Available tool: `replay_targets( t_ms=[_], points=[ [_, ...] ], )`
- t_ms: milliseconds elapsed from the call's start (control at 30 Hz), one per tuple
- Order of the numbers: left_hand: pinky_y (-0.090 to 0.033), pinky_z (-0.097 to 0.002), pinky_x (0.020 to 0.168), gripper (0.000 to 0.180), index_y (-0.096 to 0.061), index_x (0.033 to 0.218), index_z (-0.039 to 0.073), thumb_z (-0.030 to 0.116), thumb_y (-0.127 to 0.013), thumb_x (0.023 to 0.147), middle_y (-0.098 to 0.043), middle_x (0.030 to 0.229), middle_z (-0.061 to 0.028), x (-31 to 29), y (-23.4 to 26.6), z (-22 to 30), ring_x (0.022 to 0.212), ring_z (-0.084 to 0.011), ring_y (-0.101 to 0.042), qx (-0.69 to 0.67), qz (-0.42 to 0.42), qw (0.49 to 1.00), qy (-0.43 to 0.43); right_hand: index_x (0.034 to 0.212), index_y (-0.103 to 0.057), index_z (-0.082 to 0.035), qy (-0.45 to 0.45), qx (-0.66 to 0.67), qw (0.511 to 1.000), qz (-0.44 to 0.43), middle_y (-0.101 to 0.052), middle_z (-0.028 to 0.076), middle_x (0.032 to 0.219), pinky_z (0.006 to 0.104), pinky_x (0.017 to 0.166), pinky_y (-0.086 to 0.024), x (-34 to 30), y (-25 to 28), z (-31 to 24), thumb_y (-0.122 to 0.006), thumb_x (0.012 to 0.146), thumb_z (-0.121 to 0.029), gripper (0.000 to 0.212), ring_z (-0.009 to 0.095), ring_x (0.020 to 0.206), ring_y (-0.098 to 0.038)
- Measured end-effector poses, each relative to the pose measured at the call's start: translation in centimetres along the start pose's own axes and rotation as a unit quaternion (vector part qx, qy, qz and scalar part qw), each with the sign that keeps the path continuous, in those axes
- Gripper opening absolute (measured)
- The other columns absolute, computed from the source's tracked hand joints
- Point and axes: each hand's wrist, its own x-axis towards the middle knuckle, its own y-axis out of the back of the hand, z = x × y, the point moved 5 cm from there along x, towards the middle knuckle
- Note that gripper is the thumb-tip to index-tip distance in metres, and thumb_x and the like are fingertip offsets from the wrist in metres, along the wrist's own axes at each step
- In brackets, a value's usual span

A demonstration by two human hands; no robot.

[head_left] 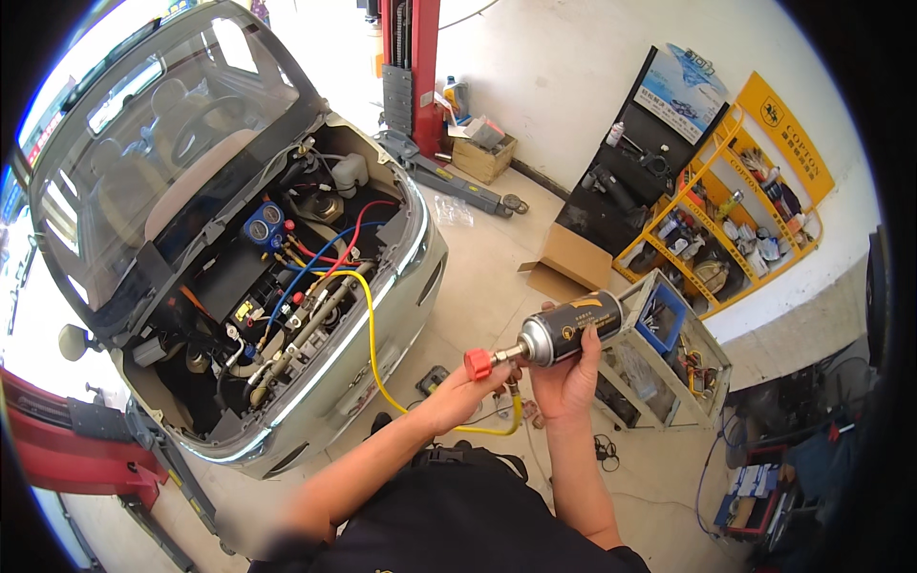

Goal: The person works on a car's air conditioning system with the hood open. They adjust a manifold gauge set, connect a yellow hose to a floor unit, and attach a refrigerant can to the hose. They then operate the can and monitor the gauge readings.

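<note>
In front of my chest my right hand (567, 376) is wrapped round a black and silver refrigerant can (576, 327), tilted with its silver top toward the left. A can tap valve (508, 353) with a red knob (477, 364) sits at that top. My left hand (460, 399) is closed round the valve from below, its fingers partly hidden. A yellow hose (373, 339) hangs from near the valve and runs up to the open front of the car (382, 315). There a blue manifold gauge set (265, 225) rests, with red and blue hoses beside it.
A grey metal cart (659, 387) with tools stands close on my right. Behind it are an open cardboard box (571, 263) and a yellow shelf rack (735, 224). A red lift post (427, 72) and its dark arm (458, 189) stand beyond the car's corner. Cables lie on the floor.
</note>
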Motion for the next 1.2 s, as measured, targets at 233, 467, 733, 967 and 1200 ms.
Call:
replay_targets(
  t_ms=[233, 467, 733, 967, 1200],
  points=[
    [-0.028, -0.0223, 0.048, 0.021, -0.052, 0.1, 0.008, 0.026, -0.062, 0.1, -0.036, 0.064, 0.0077, -4.5, -0.3, 0.7, 0.052, -0.0044, -0.033, -0.415, -0.208, 0.857, 0.225, 0.146, -0.031, -0.007, -0.023, -0.132, 0.97, -0.205, -0.059, 0.021, 0.125, 0.0476, 0.096, -0.055, -0.2, -3.0, -0.4, -0.086, 0.076, -0.031, 0.092, 0.032, 0.113, -0.062],
    [-0.044, -0.037, 0.052, 0.026, -0.056, 0.094, 0.005, 0.022, -0.074, 0.085, -0.059, 0.066, -0.0074, -3.7, 10.8, 4.5, 0.054, -0.0247, -0.057, 0.385, 0.033, 0.919, -0.08, 0.133, -0.045, -0.005, -0.192, -0.249, 0.942, -0.122, -0.063, 0.016, 0.113, 0.0293, 0.061, -0.053, 0.1, -3.7, 7.7, -0.082, 0.081, -0.028, 0.067, 0.023, 0.084, -0.068],
    [-0.035, -0.0246, 0.048, 0.029, -0.056, 0.09, 0.003, 0.026, -0.073, 0.091, -0.044, 0.061, 0.0041, -5.6, 12.1, 1.3, 0.052, -0.0077, -0.042, -0.442, -0.347, 0.783, 0.268, 0.133, -0.046, -0.001, -0.204, -0.294, 0.917, -0.177, -0.063, 0.013, 0.095, 0.0246, 0.049, -0.046, 2.6, -5.9, 11.8, -0.089, 0.069, -0.038, 0.085, 0.021, 0.071, -0.065],
    [-0.05, -0.0495, 0.061, 0.021, -0.059, 0.086, 0.001, 0.019, -0.07, 0.082, -0.065, 0.072, -0.018, 2.9, 20.3, 1.2, 0.069, -0.0398, -0.065, 0.553, -0.013, 0.83, -0.072, 0.119, -0.05, -0.012, -0.117, -0.338, 0.916, 0.182, -0.059, 0.001, 0.094, 0.0225, 0.048, -0.036, 3.5, -3.1, 16.7, -0.068, 0.095, -0.028, 0.034, 0.014, 0.067, -0.057],
    [-0.042, -0.0311, 0.047, 0.02, -0.056, 0.091, 0.004, 0.022, -0.066, 0.093, -0.056, 0.064, -0.002, -2.5, 13.8, 1.0, 0.051, -0.0159, -0.052, -0.242, -0.453, 0.821, 0.25, 0.13, -0.049, -0.005, -0.094, -0.296, 0.948, -0.069, -0.062, 0.005, 0.098, 0.0242, 0.047, -0.041, 2.7, -3.9, 13.5, -0.077, 0.08, -0.055, 0.075, 0.017, 0.073, -0.064]
  ],
)
